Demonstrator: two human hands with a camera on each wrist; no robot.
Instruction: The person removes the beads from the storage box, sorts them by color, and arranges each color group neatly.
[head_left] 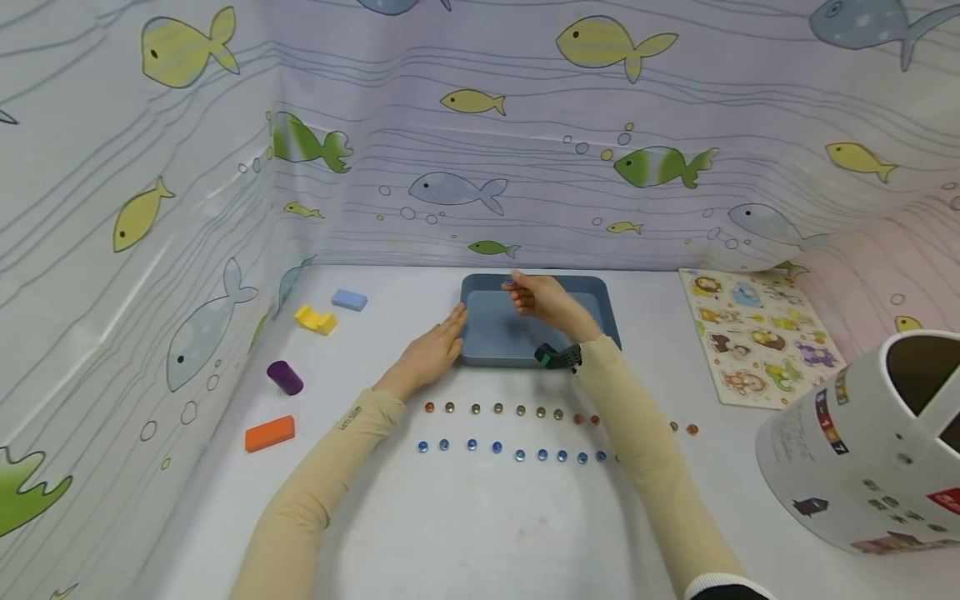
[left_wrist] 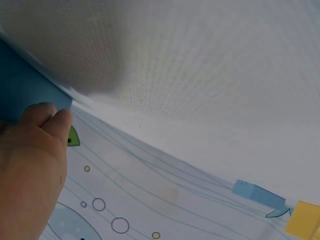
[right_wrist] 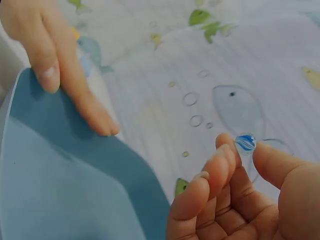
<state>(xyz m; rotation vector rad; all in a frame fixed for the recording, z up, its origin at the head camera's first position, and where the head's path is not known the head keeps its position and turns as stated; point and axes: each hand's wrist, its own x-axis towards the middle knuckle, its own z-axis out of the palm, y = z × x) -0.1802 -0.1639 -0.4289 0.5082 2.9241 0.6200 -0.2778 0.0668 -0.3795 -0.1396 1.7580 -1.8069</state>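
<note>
A blue rectangular tray [head_left: 495, 333] lies at the middle back of the white table. My left hand [head_left: 453, 321] rests with straight fingers [right_wrist: 55, 70] against the tray's left rim [right_wrist: 60, 175]. Hovering over the tray's far part, my right hand [head_left: 517, 287] pinches a small blue-and-white glass marble [right_wrist: 245, 143] between thumb and forefinger. Two rows of marbles lie in front of the tray: a brown-orange row [head_left: 497, 408] and a blue row [head_left: 517, 455]. My right forearm hides part of both rows.
At the left lie a light blue block [head_left: 349, 300], a yellow block [head_left: 315, 319], a purple cylinder [head_left: 285, 377] and an orange block [head_left: 269, 433]. An animal puzzle board [head_left: 757, 333] lies at the right. A white tub [head_left: 862, 450] stands at the near right. Fish-print sheets wall the table.
</note>
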